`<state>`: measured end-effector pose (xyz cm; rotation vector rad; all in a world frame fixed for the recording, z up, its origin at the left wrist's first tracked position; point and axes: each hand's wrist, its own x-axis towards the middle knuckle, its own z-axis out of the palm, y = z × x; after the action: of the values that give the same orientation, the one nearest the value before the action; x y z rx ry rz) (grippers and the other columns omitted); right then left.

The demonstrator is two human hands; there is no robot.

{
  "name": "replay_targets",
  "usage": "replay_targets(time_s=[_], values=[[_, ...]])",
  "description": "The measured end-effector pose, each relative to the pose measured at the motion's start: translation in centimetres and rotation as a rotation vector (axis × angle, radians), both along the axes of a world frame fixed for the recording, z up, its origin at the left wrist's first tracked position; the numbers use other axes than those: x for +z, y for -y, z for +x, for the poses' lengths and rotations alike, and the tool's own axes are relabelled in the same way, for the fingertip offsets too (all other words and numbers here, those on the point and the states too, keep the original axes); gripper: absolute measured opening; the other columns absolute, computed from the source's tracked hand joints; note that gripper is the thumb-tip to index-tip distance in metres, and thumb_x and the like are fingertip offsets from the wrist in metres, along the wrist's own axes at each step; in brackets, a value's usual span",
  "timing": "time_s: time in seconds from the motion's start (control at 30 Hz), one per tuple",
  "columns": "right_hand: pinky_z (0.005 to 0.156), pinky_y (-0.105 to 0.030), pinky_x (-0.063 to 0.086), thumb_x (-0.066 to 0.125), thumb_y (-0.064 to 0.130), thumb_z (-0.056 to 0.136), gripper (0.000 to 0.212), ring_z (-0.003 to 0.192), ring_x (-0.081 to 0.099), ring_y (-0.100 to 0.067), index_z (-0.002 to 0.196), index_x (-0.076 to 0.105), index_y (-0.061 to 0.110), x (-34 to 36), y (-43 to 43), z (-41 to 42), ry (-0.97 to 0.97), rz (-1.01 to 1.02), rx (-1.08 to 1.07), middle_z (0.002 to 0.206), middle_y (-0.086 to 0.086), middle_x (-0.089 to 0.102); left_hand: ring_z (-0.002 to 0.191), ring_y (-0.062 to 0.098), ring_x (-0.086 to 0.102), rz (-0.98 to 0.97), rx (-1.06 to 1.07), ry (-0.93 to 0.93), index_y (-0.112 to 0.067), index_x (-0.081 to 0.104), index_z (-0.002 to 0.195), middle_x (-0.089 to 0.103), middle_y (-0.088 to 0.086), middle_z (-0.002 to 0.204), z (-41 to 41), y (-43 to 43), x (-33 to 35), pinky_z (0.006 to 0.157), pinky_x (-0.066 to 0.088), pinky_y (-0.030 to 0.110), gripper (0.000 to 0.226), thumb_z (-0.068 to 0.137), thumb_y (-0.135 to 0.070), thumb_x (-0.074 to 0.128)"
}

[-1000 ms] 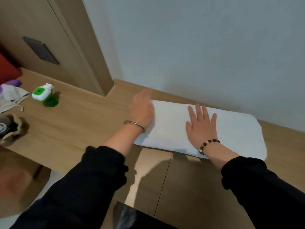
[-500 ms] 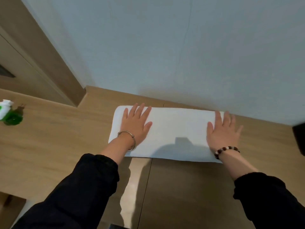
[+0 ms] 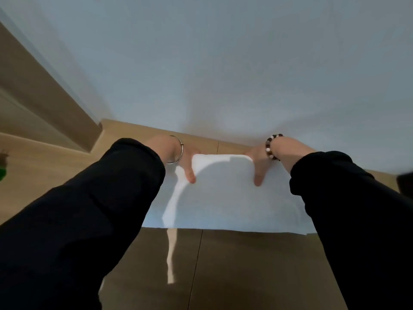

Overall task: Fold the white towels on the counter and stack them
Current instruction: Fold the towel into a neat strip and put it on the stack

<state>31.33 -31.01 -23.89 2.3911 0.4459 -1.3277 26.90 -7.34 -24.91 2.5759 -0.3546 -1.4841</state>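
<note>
One white towel (image 3: 225, 198) lies on the wooden counter (image 3: 245, 271), close to the wall. My left hand (image 3: 186, 161) grips its far left corner, thumb on top and fingers hidden behind the cloth. My right hand (image 3: 258, 165) grips the far right corner the same way, thumb lying on the cloth. The far edge looks raised off the counter between both hands. My black sleeves cover the towel's left and right sides.
A pale wall (image 3: 223, 74) rises right behind the towel. A wooden cabinet panel (image 3: 44, 97) stands at the left. A green object (image 3: 2, 173) peeks in at the left edge, and a dark object (image 3: 405, 184) at the right edge.
Both hands went from lying flat on the towel to gripping its far corners. The view has moved in closer and over the towel.
</note>
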Motion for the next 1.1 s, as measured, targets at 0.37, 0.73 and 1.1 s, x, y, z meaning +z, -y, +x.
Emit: replay_targets(time_s=[0.37,0.73,1.1], values=[[0.079,-0.031,0.055,0.085,0.056,0.038,0.072,0.085,0.067,-0.02,0.098,0.07,0.017,0.0,-0.8,-1.7,-0.043,0.155,0.073,0.097,0.0,0.069,0.097,0.025,0.063,-0.037,0.197,0.082,-0.03,0.057,0.097,0.066,-0.005,0.103,-3.1,-0.2,1.3,0.09,0.05,0.044,0.089,0.015,-0.058,0.075],[0.087,-0.043,0.052,0.077,0.066,0.034,0.095,0.097,0.063,-0.029,0.115,0.058,0.021,4.6,-19.7,-12.7,-0.097,0.163,0.411,0.108,-0.002,0.064,0.076,0.019,0.064,-0.043,0.772,0.249,-0.025,0.057,0.088,0.065,-0.005,0.086,-24.8,-14.9,2.4,0.064,0.055,0.032,0.049,0.051,-0.041,0.084],[0.061,-0.03,0.054,0.079,0.055,0.043,0.047,0.071,0.064,-0.018,0.073,0.057,0.026,6.2,-50.8,-43.4,-0.126,0.292,1.055,0.081,0.005,0.064,0.076,0.014,0.055,0.183,1.358,0.444,-0.034,0.048,0.082,0.055,-0.013,0.081,-63.3,-32.5,4.0,0.058,0.042,0.025,0.05,0.045,-0.047,0.079]])
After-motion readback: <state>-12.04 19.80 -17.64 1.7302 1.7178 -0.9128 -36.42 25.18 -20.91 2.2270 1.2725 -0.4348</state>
